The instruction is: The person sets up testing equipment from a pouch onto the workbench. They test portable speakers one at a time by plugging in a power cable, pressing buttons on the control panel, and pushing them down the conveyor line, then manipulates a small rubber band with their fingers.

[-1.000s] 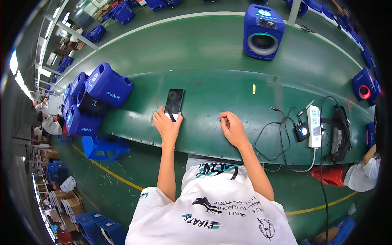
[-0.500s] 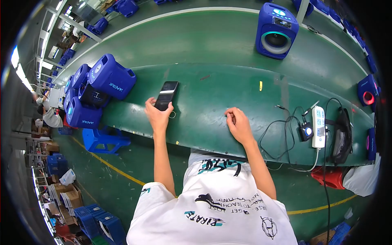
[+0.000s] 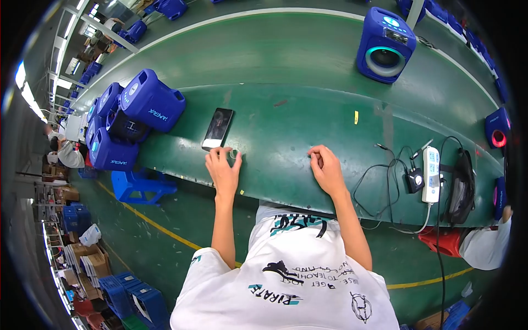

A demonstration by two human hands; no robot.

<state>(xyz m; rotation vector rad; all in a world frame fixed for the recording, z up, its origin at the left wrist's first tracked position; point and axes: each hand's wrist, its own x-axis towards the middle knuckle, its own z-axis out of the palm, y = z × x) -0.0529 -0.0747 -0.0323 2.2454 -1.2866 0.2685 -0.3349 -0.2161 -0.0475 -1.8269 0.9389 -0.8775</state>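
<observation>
A dark smartphone [image 3: 218, 128] lies flat on the green tabletop [image 3: 269, 126], a bright reflection at its near end. My left hand [image 3: 223, 170] is just below that end, its fingertips at or very near the phone's edge and its thumb spread away from them. A small pale loop [image 3: 235, 154] lies by the thumb; whether it is attached to the phone cannot be made out. My right hand [image 3: 327, 169] rests on the table farther right with its fingers curled in, and no object shows in it.
Blue speakers [image 3: 154, 102] are stacked at the left, above a blue stool [image 3: 140, 187]. Another lit speaker [image 3: 386, 47] stands beyond the table. On the right are a white power strip [image 3: 431, 175], black cables [image 3: 393, 170], a charger [image 3: 413, 180] and a black pouch [image 3: 462, 187]. A person's white sleeve [image 3: 487, 246] shows there.
My left hand has let go of the phone and drawn back toward me. The phone now lies flat, slightly left of before. My right hand keeps nearly the same pose.
</observation>
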